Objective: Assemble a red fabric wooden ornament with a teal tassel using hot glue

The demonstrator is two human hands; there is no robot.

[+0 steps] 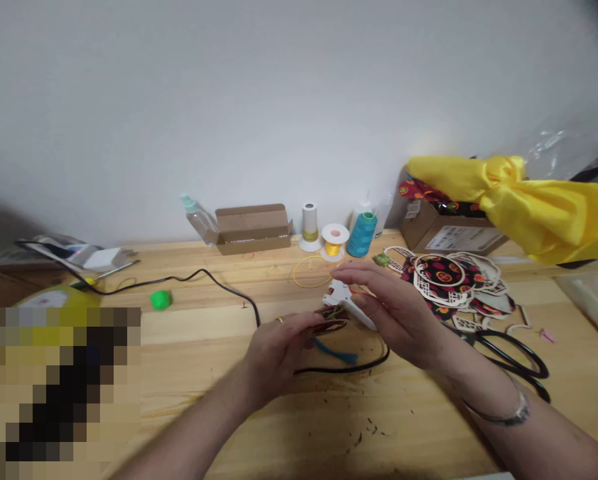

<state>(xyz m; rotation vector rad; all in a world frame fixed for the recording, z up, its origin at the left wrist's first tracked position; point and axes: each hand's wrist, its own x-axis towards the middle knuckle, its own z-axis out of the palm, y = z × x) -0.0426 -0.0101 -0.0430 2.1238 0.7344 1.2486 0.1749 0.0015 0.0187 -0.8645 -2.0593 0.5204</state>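
Reddish piece (335,325) is pinched in left fingers (305,324); right fingers (363,273) arch, their grip unclear.

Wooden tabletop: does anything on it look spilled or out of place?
Yes: small dark scraps lie scattered on the tabletop, on the near side of the black cable; they look like uncleared litter.

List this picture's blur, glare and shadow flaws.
All in the head view: pixel blocks hide part of the lower left; upper-right corner goes dark; glints on the clear plastic, sheen on the yellow cloth; soft shadow on the wall at far left; left hand looks slightly soft.
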